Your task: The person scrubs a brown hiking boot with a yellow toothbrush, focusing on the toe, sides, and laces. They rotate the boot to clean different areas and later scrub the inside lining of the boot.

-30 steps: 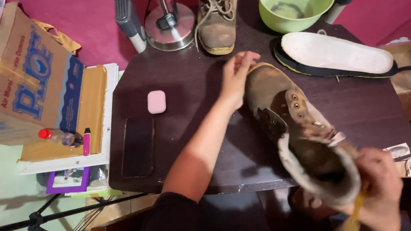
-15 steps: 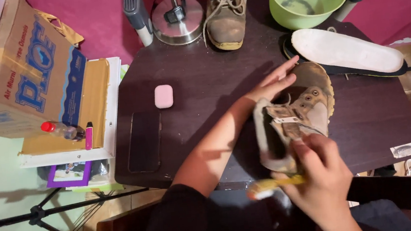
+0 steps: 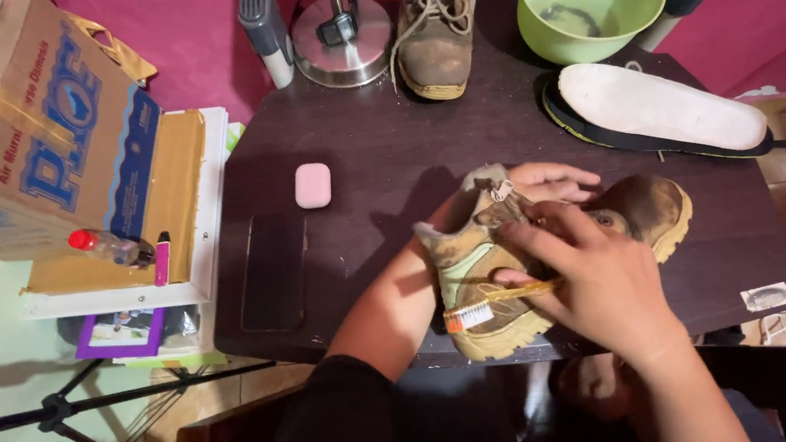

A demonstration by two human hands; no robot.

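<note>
right hand (image 3: 600, 278) grips a yellow toothbrush (image 3: 501, 299) against the muddy boot (image 3: 550, 254) at the desk's (image 3: 358, 157) front edge; left hand (image 3: 553, 182), mostly hidden behind it, clasps the boot. open desk surface lies leftward.

A home corner: dark small table (image 3: 386, 145), cardboard box (image 3: 49, 139), lamp base (image 3: 342, 38), magenta wall.

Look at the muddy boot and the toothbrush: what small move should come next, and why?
Probably a short scrubbing stroke along the boot's side. The right hand holds the yellow toothbrush with its head against the muddy boot, just above the sole, while the left hand steadies the boot on the dark table.
</note>
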